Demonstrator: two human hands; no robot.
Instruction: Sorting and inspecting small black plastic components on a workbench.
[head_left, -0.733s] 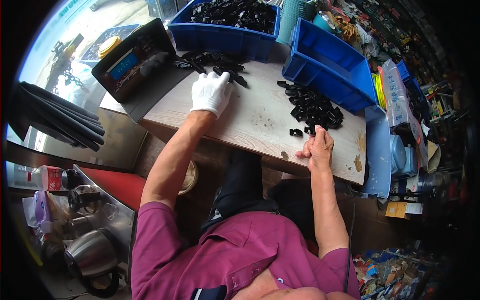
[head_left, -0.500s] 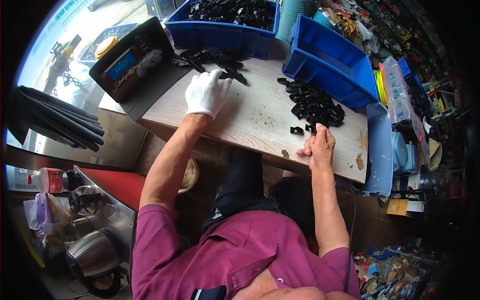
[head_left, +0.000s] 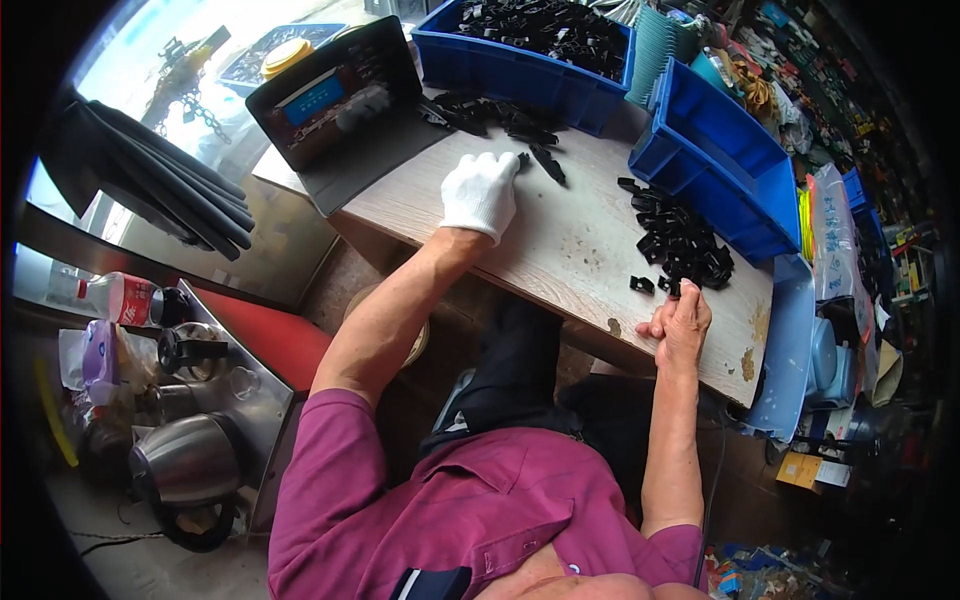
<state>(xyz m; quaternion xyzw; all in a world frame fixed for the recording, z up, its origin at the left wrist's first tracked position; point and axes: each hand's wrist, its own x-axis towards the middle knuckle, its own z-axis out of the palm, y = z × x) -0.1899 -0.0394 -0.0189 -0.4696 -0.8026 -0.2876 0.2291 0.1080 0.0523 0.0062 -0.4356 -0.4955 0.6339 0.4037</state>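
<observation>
My left hand (head_left: 478, 196), in a white knit glove, is curled above the far-left part of the table. A small black plastic part (head_left: 523, 160) shows at its fingertips, beside a loose pile of black plastic parts (head_left: 510, 116). One longer black piece (head_left: 547, 166) lies just right of the glove. My bare right hand (head_left: 684, 328) rests near the table's front right, thumb and index finger pinched on a small black plastic clip (head_left: 672, 287). Its other fingers are folded. Just beyond it is a heap of similar black clips (head_left: 690, 245), and a single clip (head_left: 641, 285) lies to its left.
A blue crate (head_left: 510, 78) full of black parts stands at the back, with another blue crate (head_left: 722, 185) at the right. A propped tablet (head_left: 335, 100) occupies the left corner. A steel kettle (head_left: 190, 460) and bottle (head_left: 125, 299) stand on a side surface at left.
The whole view has swung, so the table and both hands sit farther right and slightly lower. The gloved fingers look more tightly curled; the right hand keeps its pinch beside the clip heap.
</observation>
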